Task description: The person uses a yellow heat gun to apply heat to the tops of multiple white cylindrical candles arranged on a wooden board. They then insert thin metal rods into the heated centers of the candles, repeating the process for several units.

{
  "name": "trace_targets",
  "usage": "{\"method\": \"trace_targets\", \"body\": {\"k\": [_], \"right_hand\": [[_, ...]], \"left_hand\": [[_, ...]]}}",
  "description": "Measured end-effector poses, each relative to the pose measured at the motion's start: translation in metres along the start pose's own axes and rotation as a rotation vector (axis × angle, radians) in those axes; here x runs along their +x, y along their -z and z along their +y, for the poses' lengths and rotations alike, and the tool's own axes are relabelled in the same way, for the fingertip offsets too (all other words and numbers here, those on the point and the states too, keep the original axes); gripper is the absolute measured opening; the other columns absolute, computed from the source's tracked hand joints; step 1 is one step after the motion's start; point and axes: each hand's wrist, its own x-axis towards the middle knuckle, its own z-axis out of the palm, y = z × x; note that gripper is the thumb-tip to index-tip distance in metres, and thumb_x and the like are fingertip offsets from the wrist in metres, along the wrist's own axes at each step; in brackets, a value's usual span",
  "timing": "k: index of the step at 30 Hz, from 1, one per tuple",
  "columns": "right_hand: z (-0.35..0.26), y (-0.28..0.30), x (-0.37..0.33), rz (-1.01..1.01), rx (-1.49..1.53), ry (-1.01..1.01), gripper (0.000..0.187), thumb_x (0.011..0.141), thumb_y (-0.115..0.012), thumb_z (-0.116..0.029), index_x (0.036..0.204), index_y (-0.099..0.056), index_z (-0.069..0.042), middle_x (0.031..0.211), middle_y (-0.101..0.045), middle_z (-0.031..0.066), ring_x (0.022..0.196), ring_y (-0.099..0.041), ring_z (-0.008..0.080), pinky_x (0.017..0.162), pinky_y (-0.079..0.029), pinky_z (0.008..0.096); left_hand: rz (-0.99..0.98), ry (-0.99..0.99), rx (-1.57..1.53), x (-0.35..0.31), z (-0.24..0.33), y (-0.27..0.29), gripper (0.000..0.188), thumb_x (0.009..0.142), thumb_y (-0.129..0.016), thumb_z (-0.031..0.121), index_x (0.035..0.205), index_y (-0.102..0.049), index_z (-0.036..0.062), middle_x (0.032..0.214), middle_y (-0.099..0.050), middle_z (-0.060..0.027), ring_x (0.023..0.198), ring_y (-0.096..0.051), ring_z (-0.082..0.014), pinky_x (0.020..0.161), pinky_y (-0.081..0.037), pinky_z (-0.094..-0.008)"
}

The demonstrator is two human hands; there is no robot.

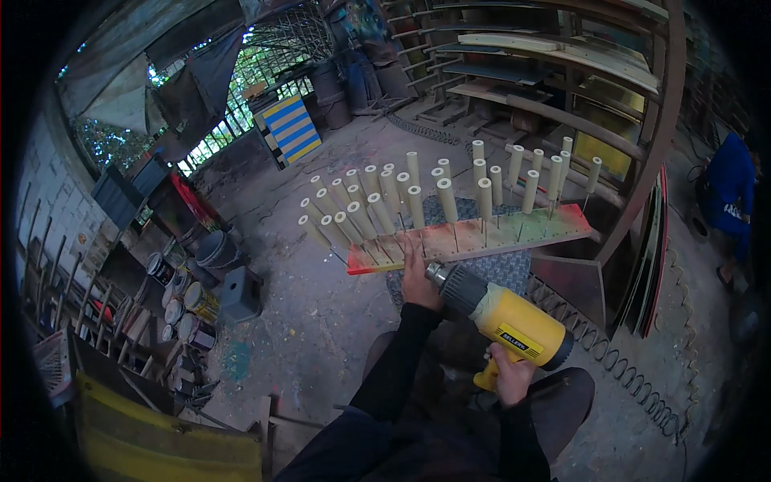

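My right hand is closed round the handle of a yellow heat gun with a dark front and a metal nozzle. Its nozzle points up and left, close to my left hand. The fingers of that hand reach up close together at the near edge of a long board, among thin rods; what they pinch, if anything, is hidden. Pale hollow cylinders stand on these rods in rows along the board, several leaning left. Red paint marks both ends of the board.
A grey patterned support lies under the board. Paint cans and a grey stool stand at left. A rack with flat panels rises behind. A coiled hose runs along the right floor, near a person in blue.
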Motion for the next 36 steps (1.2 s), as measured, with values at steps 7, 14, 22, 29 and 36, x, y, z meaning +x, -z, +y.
{"method": "trace_targets", "body": {"k": [7, 14, 22, 29, 36], "right_hand": [[0.007, 0.001, 0.002, 0.006, 0.097, 0.015, 0.015, 0.079, -0.069, -0.001, 0.091, -0.061, 0.002, 0.078, -0.065, 0.0073, 0.066, -0.061, 0.0120, 0.060, -0.048, 0.0231], [0.007, -0.013, -0.002, -0.073, 0.036, 0.003, 0.014, 0.079, -0.068, -0.001, 0.091, -0.060, 0.002, 0.079, -0.065, 0.0072, 0.067, -0.062, 0.0129, 0.060, -0.049, 0.0244], [0.010, -0.023, -0.002, -0.117, 0.000, -0.020, 0.016, 0.077, -0.071, -0.003, 0.090, -0.063, 0.003, 0.079, -0.066, 0.0074, 0.071, -0.064, 0.0132, 0.064, -0.049, 0.0246], [0.018, -0.028, -0.002, 0.050, 0.059, 0.067, 0.016, 0.080, -0.069, -0.004, 0.092, -0.061, 0.003, 0.080, -0.065, 0.0065, 0.070, -0.061, 0.0125, 0.063, -0.048, 0.0245], [0.019, -0.037, -0.007, 0.026, 0.078, 0.104, 0.015, 0.083, -0.065, -0.003, 0.092, -0.054, 0.002, 0.077, -0.062, 0.0085, 0.066, -0.059, 0.0133, 0.060, -0.048, 0.0253]], "left_hand": [[-0.015, 0.026, -0.066, 0.000, 0.006, 0.001, 0.058, 0.076, -0.065, 0.017, 0.126, -0.043, -0.0021, 0.144, -0.027, -0.0229, 0.127, -0.038, -0.0368, 0.096, -0.040, -0.0389], [0.104, -0.039, -0.008, 0.001, -0.020, -0.021, 0.059, 0.078, -0.065, 0.015, 0.129, -0.042, -0.0017, 0.142, -0.033, -0.0227, 0.122, -0.046, -0.0298, 0.086, -0.046, -0.0341], [0.066, 0.183, -0.264, -0.003, -0.019, -0.030, 0.053, 0.080, -0.065, 0.018, 0.125, -0.044, -0.0010, 0.141, -0.031, -0.0267, 0.119, -0.047, -0.0355, 0.090, -0.045, -0.0385], [-0.033, 0.115, -0.075, -0.002, -0.001, -0.001, 0.058, 0.077, -0.067, 0.020, 0.127, -0.044, 0.0029, 0.143, -0.031, -0.0205, 0.113, -0.052, -0.0330, 0.086, -0.047, -0.0380], [-0.108, 0.236, -0.261, -0.006, -0.013, -0.002, 0.065, 0.071, -0.071, 0.018, 0.127, -0.044, 0.0014, 0.142, -0.033, -0.0202, 0.111, -0.052, -0.0357, 0.088, -0.046, -0.0403]]}}
